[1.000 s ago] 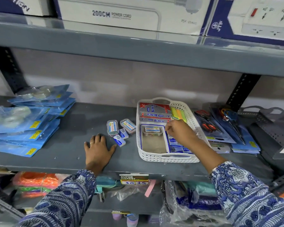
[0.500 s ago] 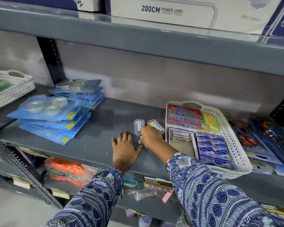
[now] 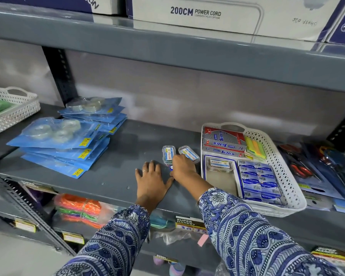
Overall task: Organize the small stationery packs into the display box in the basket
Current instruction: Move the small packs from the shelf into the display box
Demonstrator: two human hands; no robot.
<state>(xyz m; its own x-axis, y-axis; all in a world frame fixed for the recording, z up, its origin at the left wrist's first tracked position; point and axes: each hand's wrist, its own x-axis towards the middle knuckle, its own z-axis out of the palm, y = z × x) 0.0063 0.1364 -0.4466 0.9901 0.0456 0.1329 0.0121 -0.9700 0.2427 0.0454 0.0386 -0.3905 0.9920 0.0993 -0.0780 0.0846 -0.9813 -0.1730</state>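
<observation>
A white perforated basket (image 3: 282,172) stands on the grey shelf at right. Inside it lies a blue-edged display box (image 3: 222,176) holding one clear pack (image 3: 221,164) and rows of small blue packs (image 3: 257,180). Left of the basket, two clear plastic packs (image 3: 169,153) (image 3: 189,152) lie on the shelf. My right hand (image 3: 182,167) is curled over small blue-and-white packs (image 3: 171,167) just in front of them; only a sliver shows under the fingers. My left hand (image 3: 150,180) rests flat on the shelf, fingers spread, holding nothing.
Red Softek boxes (image 3: 224,142) and green-yellow sticky notes (image 3: 254,148) fill the basket's back. Blue tape packs (image 3: 64,144) are stacked at left, another white basket (image 3: 12,108) at far left, carded scissors (image 3: 303,168) at right. The upper shelf (image 3: 167,42) overhangs.
My right hand left the display box in the basket and moved left onto the small packs on the shelf. The view shifted left. My left hand stayed flat.
</observation>
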